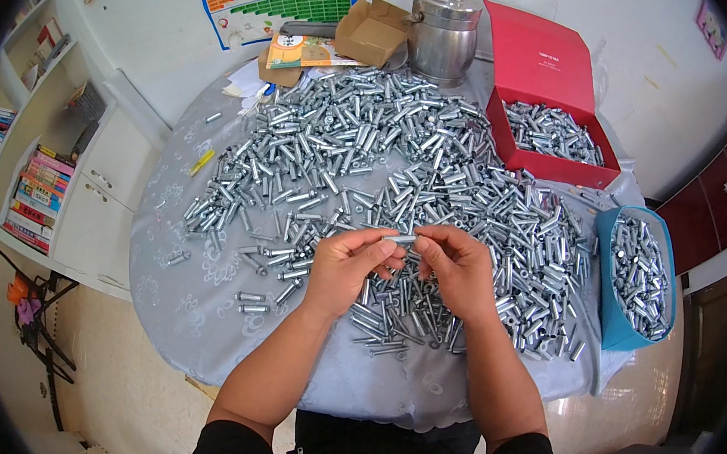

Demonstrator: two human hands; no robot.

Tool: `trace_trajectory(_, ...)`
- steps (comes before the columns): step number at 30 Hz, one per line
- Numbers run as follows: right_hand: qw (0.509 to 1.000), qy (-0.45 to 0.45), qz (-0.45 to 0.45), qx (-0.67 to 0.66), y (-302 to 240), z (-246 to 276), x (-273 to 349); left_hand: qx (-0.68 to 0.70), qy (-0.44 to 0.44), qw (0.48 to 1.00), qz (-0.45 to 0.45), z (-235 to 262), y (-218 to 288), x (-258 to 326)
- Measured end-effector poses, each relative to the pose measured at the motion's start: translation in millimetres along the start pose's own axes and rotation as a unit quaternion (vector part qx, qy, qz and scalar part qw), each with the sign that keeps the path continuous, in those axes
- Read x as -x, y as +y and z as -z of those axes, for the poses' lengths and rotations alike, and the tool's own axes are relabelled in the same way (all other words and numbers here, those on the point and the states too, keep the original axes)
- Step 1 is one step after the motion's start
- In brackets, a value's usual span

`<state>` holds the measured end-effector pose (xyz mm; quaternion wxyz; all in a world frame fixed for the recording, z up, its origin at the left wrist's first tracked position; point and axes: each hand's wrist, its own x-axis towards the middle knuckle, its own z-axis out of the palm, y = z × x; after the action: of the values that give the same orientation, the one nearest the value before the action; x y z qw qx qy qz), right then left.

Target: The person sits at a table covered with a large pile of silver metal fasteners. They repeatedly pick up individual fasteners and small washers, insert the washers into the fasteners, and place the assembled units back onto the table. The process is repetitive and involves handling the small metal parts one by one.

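My left hand [342, 268] and my right hand [459, 274] meet over the near part of a heap of metal parts. Between their fingertips lies a small silver expansion bolt [400, 239], roughly level. The left thumb and fingers pinch one end; the right thumb and forefinger close on the other. Around and beneath them spreads a big pile of similar silver bolts and sleeves [462, 188]. A few assembled-looking pieces [253, 308] rest apart from the pile, left of my left hand. Thin bolts [388, 342] lie just below my hands.
A red box [549, 164] with its lid raised holds metal parts at the back right. On the right edge stands a teal fabric bin [610, 292] full of them. A steel canister [443, 39], a cardboard box [372, 33] and a yellow pen-like tool [201, 162] are on the grey tablecloth [171, 297].
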<state>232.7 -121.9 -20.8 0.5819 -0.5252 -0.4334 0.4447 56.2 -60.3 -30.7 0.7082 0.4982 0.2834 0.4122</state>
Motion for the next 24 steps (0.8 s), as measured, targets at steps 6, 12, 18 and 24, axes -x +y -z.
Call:
trace_trajectory(6, 0.999, -0.004, -0.043, -0.006, -10, -2, 3, -0.008, -0.001, 1.000, 0.006, 1, 2, 1)
trace_trajectory(12, 0.999, 0.002, 0.003, -0.034, -6, -4, 1, -0.009, 0.009, 1.000, 0.022, 0, 5, 1)
trace_trajectory(18, 0.999, 0.022, 0.034, -0.035, 0, -7, 1, -0.005, 0.006, 1.000, 0.014, -1, 3, 1)
trace_trajectory(24, 0.999, 0.009, 0.035, -0.009, 2, -4, 1, -0.017, 0.003, 1.000, 0.014, -3, 5, 3)
